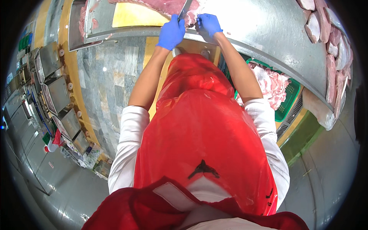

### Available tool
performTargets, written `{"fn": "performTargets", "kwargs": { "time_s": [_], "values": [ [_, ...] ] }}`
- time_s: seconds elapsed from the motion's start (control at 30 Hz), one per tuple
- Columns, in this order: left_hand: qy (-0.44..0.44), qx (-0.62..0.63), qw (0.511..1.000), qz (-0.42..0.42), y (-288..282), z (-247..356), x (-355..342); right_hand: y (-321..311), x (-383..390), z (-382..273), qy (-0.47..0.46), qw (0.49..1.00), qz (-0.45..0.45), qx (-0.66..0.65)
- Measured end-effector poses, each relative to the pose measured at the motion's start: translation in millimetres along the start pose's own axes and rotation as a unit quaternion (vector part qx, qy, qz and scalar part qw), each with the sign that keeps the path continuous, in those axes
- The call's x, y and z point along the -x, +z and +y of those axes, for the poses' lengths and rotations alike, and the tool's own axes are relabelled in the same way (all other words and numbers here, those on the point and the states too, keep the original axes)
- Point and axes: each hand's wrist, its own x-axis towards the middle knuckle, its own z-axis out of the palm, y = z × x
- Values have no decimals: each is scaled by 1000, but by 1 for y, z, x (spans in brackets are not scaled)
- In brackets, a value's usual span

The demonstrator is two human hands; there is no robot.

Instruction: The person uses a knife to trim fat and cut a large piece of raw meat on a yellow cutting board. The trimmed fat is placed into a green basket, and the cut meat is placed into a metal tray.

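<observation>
My left hand (171, 32), in a blue glove, is closed on a knife (186, 8) whose blade angles up over a large slab of pink meat (153, 4). My right hand (209, 25), also gloved blue, has curled fingers pinching the ragged right edge of that meat. The slab lies partly on a yellow cutting board (134, 15) on the steel table (264, 23), close to its front edge.
Pieces of meat (331, 50) line the table's right end. Below the table a green crate (285, 103) holds pale trimmings (268, 84). A steel tray (78, 38) with meat sits at the left end. Further left stand several steel containers (57, 96) above a tiled floor (99, 96).
</observation>
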Motion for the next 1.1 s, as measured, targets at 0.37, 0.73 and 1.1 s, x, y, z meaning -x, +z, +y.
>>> {"fn": "performTargets", "kwargs": {
  "time_s": [0.37,0.73,1.1],
  "values": [
    [-94,63,989,-90,17,-51,163,-54,-1,7,-40,998,47,-28],
    [-115,332,932,87,44,-45,91,14,23,-2,-371,814,101,436],
    [-80,253,962,66,41,-26,82,-3,1,1,-304,886,78,341]
  ]
}}
